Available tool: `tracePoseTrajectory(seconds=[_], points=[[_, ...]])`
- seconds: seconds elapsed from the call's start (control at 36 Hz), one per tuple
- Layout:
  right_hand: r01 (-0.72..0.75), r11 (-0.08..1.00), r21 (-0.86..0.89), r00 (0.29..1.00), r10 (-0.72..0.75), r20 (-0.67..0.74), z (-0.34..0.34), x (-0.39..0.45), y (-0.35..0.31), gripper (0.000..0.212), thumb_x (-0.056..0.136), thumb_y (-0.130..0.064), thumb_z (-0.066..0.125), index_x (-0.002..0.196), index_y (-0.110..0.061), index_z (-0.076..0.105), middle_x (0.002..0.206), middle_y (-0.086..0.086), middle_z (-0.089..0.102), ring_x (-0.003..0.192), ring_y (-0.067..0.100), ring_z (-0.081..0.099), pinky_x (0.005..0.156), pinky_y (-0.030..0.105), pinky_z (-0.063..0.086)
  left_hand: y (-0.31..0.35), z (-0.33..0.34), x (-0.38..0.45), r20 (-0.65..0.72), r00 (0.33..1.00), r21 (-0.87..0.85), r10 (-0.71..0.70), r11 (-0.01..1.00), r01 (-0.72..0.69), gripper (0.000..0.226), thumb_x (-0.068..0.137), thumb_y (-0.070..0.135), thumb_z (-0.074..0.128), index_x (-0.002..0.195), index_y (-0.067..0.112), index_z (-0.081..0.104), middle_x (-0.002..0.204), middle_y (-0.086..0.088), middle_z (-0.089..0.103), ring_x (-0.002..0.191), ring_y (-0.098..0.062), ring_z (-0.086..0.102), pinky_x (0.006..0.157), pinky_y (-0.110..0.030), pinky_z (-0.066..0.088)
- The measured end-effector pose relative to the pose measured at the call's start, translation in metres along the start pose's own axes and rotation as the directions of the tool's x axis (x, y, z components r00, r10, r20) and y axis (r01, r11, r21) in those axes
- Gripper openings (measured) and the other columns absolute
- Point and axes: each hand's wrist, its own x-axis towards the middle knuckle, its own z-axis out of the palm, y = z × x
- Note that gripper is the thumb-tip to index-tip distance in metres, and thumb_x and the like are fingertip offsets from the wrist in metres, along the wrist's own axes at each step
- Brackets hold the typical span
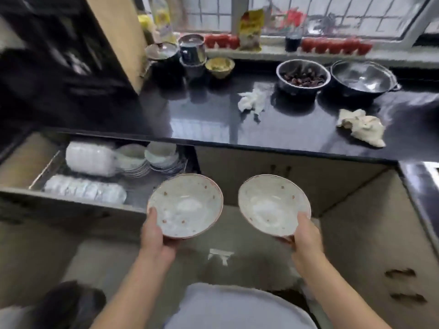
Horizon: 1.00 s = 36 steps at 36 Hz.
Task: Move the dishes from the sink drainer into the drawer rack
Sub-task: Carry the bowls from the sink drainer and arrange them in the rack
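the open drawer rack (38, 179) lies ahead and to my left under the black countertop (213, 115), its long axis running left to right, white plates (88, 157) on edge at the far end and small bowls (161, 155) stacked nearer me. i hold two speckled bowls level and apart in front of me: my left hand (155, 236) grips the left bowl (185, 207) at its near rim, just off the drawer's right end, so this hand is nearer the rack. my right hand (306, 241) grips the right bowl (273, 205), further from the drawer.
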Motion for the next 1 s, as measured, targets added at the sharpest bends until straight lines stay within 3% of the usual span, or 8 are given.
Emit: tracePoseTrajectory(seconds=[0.11,0.22,0.36,0.5,0.58,0.69,0.83,1.0], points=[[-0.016,0.995,-0.097,0.994,0.027,0.108,0.074,-0.038,0.033,0.029,0.109,-0.032,0.041,0.125,-0.012,0.055,0.102,0.008,0.067,0.086,0.027,0.066,0.058,0.036,0.056,0.052,-0.083,0.008,-0.106,0.994,-0.086,-0.004,0.996,-0.005,0.047,0.107,0.051,0.038,0.139,0.024,0.057,0.133,-0.014,0.065,0.120,-0.036,0.061,0.100,-0.055,0.050],[-0.032,0.987,-0.155,0.984,0.058,0.170,0.129,-0.054,0.046,0.033,0.108,-0.034,0.044,0.128,-0.010,0.055,0.103,0.009,0.068,0.089,0.030,0.068,0.069,0.043,0.059,0.085,-0.133,0.024,-0.202,0.979,-0.154,-0.014,0.988,-0.018,0.044,0.106,0.051,0.043,0.140,0.025,0.055,0.128,-0.012,0.067,0.110,-0.033,0.064,0.079,-0.047,0.055],[-0.022,0.973,-0.230,0.971,0.076,0.227,0.191,-0.048,0.052,0.045,0.109,-0.037,0.042,0.139,-0.006,0.054,0.120,0.013,0.067,0.100,0.029,0.068,0.061,0.036,0.060,0.119,-0.164,0.057,-0.357,0.934,-0.208,-0.036,0.977,-0.042,0.039,0.103,0.044,0.055,0.136,0.024,0.056,0.118,-0.006,0.068,0.100,-0.027,0.067,0.074,-0.043,0.057],[-0.042,0.966,-0.256,0.971,0.100,0.217,0.254,-0.021,0.064,0.046,0.109,-0.036,0.040,0.139,-0.005,0.053,0.119,0.012,0.067,0.100,0.029,0.068,0.067,0.039,0.061,0.159,-0.173,0.106,-0.418,0.908,-0.136,-0.017,0.990,-0.044,0.045,0.103,0.049,0.051,0.142,0.026,0.054,0.125,-0.006,0.067,0.100,-0.023,0.067,0.070,-0.038,0.056],[-0.062,0.963,-0.264,0.968,0.123,0.220,0.290,-0.008,0.072,0.044,0.109,-0.034,0.039,0.140,-0.006,0.052,0.113,0.009,0.066,0.097,0.028,0.067,0.074,0.043,0.059,0.186,-0.175,0.126,-0.473,0.881,-0.077,0.007,0.996,-0.049,0.034,0.104,0.043,0.055,0.132,0.024,0.057,0.112,-0.004,0.068,0.096,-0.025,0.067,0.072,-0.039,0.057],[-0.107,0.941,-0.320,0.964,0.177,0.199,0.340,0.012,0.084,0.043,0.109,-0.033,0.037,0.138,-0.007,0.054,0.110,0.008,0.069,0.095,0.030,0.070,0.071,0.041,0.060,0.224,-0.187,0.164,-0.554,0.828,0.183,0.089,0.983,0.016,0.028,0.105,0.041,0.051,0.121,0.019,0.057,0.099,-0.005,0.067,0.092,-0.029,0.066,0.078,-0.045,0.059],[-0.112,0.920,-0.376,0.961,0.197,0.196,0.391,0.022,0.085,0.039,0.108,-0.029,0.036,0.137,-0.008,0.054,0.112,0.009,0.068,0.093,0.030,0.070,0.065,0.037,0.060,0.267,-0.204,0.224,-0.510,0.814,0.609,0.278,0.785,0.113,0.048,0.108,0.038,0.040,0.129,-0.001,0.059,0.104,-0.012,0.065,0.097,-0.032,0.061,0.082,-0.038,0.051],[-0.129,0.888,-0.441,0.974,0.197,0.113,0.420,0.024,0.086,0.042,0.107,-0.034,0.037,0.135,-0.010,0.057,0.116,0.014,0.071,0.094,0.034,0.073,0.069,0.041,0.061,0.307,-0.199,0.289,-0.324,0.884,0.884,0.337,0.440,0.156,0.053,0.109,0.038,0.032,0.126,-0.002,0.062,0.123,-0.023,0.064,0.106,-0.037,0.058,0.084,-0.042,0.045]])
